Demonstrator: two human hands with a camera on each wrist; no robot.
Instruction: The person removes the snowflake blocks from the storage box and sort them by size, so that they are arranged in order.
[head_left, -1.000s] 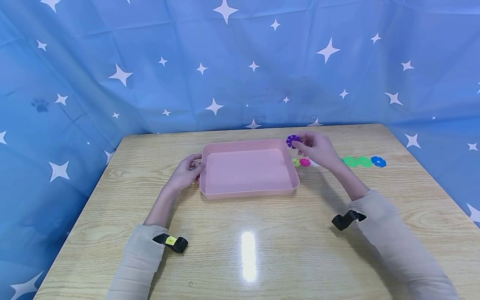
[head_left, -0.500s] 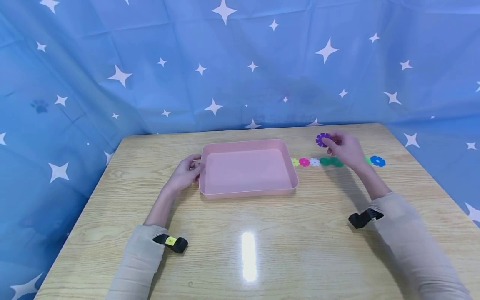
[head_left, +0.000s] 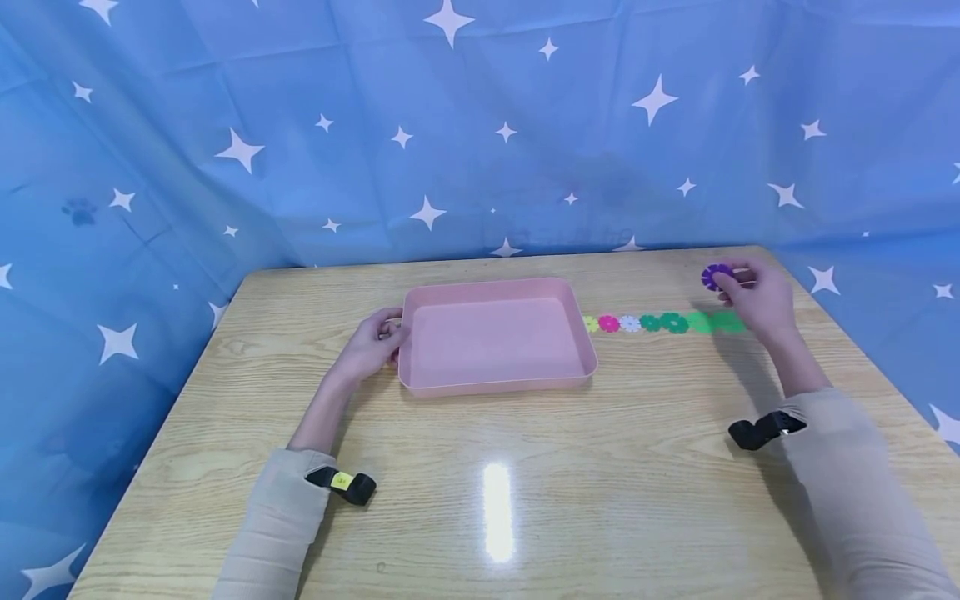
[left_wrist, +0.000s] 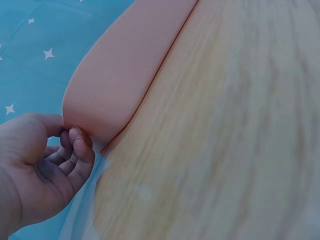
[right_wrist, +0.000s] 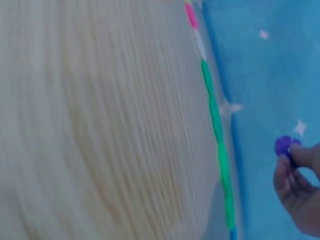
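A pink rectangular tray (head_left: pixel 495 342) lies on the wooden table, with nothing inside it. My left hand (head_left: pixel 366 347) grips the tray's left wall; in the left wrist view its fingers curl at the corner of the pink wall. Between thumb and fingers, my right hand (head_left: pixel 765 302) pinches a purple notched plastic disc (head_left: pixel 712 278) above the table's far right part. Below it runs a row of flat discs: yellow (head_left: pixel 591 323), pink (head_left: pixel 609 323), white (head_left: pixel 630 323), dark green (head_left: pixel 673 323) and light green (head_left: pixel 701 322). My right hand hides the row's right end in the head view.
The wooden table (head_left: pixel 420 492) ends at a blue curtain (head_left: pixel 360 100) with white stars behind it. The row of discs starts right beside the tray's right wall. A bright light reflection shows on the table's front half.
My right hand has moved right along the row with the purple disc, from beside the tray to the far right end. My left hand and the tray have stayed still.
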